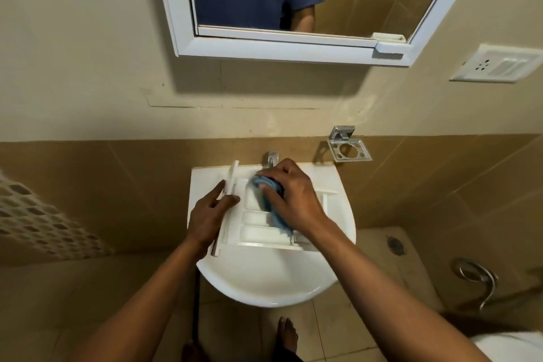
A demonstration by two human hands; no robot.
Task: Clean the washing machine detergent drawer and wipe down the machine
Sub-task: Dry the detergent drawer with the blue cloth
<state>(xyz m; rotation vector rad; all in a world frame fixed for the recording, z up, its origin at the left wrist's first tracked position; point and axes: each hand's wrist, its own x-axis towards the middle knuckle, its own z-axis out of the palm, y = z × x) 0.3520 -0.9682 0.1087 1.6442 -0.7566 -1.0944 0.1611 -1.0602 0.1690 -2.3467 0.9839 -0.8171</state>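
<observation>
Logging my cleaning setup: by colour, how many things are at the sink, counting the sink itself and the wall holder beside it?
White: 2 (sink, detergent drawer)
Blue: 1 (cloth)
Metal: 2 (tap, soap holder)
Total: 5

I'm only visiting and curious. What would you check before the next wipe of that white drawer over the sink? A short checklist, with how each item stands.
1. The drawer lies across the sink, supported: ok.
2. The left hand pinches the drawer's front panel to steady it: ok.
3. The right hand grips the blue cloth firmly: ok.
4. The cloth sits down in a drawer compartment, in contact: ok.
5. Water at the tap: cannot tell, as the right hand hides the spout.
6. Compartments free of residue: cannot tell, as the white plastic is too blurred.
</observation>
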